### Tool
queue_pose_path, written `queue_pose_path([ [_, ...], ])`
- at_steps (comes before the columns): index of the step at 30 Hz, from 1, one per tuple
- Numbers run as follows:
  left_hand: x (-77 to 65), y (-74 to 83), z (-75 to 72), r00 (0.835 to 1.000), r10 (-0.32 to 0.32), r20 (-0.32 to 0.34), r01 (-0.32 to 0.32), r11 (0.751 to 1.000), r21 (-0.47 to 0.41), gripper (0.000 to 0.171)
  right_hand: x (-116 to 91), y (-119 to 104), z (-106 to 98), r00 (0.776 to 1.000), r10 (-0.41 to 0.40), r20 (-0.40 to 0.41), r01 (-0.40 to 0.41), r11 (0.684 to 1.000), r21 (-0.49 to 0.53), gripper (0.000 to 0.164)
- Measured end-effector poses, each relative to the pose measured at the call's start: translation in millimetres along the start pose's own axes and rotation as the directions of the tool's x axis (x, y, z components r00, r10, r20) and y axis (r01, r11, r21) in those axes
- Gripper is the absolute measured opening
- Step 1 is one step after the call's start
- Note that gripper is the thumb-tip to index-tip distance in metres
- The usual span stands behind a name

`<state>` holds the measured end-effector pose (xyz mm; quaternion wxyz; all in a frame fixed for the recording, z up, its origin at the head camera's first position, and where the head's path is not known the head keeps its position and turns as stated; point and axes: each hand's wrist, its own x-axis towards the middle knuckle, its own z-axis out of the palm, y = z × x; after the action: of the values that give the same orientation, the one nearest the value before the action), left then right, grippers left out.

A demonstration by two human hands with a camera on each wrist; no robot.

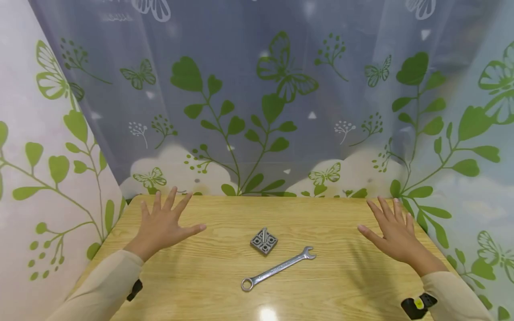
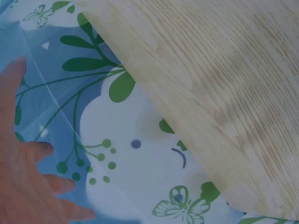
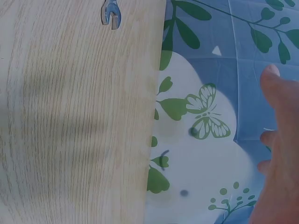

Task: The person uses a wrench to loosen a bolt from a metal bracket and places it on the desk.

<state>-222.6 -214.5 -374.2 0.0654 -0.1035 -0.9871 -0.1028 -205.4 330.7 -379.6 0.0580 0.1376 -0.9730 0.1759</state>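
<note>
On the wooden table lies a silver combination wrench (image 1: 279,269), slanting with its ring end at the near left and its forked end at the far right. Just beyond it sits a small square grey metal block (image 1: 263,242) with round holes and a short pin-like piece on top. My left hand (image 1: 162,227) is spread with straight fingers at the left, apart from both things. The right hand (image 1: 391,234) has its fingers spread too, to the right of the wrench, holding nothing. In the right wrist view only the wrench's forked end (image 3: 111,14) shows.
The wood-grain table (image 1: 192,285) ends at a back edge against a blue-grey curtain (image 1: 241,147) printed with leaves and butterflies. Similar printed sheets hang at the left (image 1: 24,223) and right (image 1: 482,196). Dark wrist devices (image 1: 418,306) sit at both cuffs.
</note>
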Motion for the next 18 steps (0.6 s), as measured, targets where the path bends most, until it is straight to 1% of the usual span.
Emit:
queue_pose_path([
  [3, 0.9, 0.5, 1.7, 1.000, 0.010, -0.003, -0.010, 1.000, 0.008, 0.099, 0, 0, 0, 1.000, 0.003, 0.009, -0.003, 1.000, 0.009, 0.078],
  [5, 2.3, 1.9, 5.5, 1.000, 0.021, -0.003, -0.021, 1.000, 0.006, 0.099, -2, 0, 1, 1.000, 0.004, 0.012, -0.004, 1.000, 0.022, 0.079],
  [7, 4.3, 4.3, 10.9, 0.999, 0.035, 0.000, -0.035, 0.999, 0.002, 0.099, -3, 0, 3, 1.000, 0.003, 0.016, -0.004, 0.999, 0.041, 0.080],
  [10, 6.9, 10.0, 21.4, 0.998, 0.057, 0.001, -0.057, 0.998, -0.027, 0.099, -4, -2, 9, 1.000, 0.005, 0.025, -0.007, 0.996, 0.085, 0.082],
  [14, 8.3, 19.8, 37.0, 0.996, 0.085, -0.015, -0.086, 0.993, -0.079, 0.097, -3, -12, 25, 1.000, -0.005, 0.031, 0.000, 0.989, 0.147, 0.083],
  [18, 9.5, 32.7, 55.8, 0.993, 0.120, -0.017, -0.121, 0.986, -0.117, 0.094, -3, -26, 48, 0.999, -0.004, 0.038, -0.005, 0.977, 0.212, 0.084],
])
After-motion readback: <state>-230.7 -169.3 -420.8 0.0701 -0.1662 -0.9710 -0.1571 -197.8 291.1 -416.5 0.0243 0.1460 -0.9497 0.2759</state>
